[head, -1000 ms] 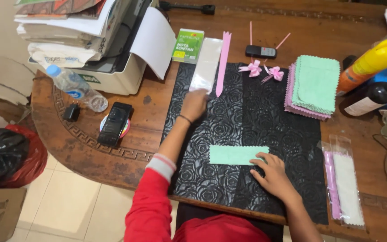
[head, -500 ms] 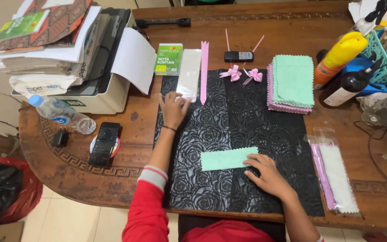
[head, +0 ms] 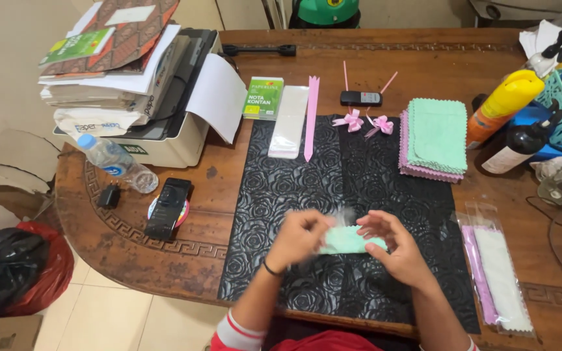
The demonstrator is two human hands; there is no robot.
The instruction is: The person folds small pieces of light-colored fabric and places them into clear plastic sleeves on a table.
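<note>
Both hands are working over the near middle of the black embossed mat [head: 307,169]. The left hand [head: 297,239] and right hand [head: 395,244] are pinching the ends of a folded mint-green cloth [head: 349,242] — a thin clear sleeve seems to be blurring at its top edge. This looks like the bagging step; next, the cloth needs sliding squarely in. Finished packets [head: 495,273] are lying at the table's right edge.

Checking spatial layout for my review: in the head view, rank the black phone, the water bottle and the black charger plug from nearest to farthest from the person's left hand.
1. Black phone, left of the left hand, on the wooden table.
2. Water bottle, farther left and up, lying beside the printer.
3. Black charger plug, near the table's left edge; only slightly beyond the bottle.
</note>
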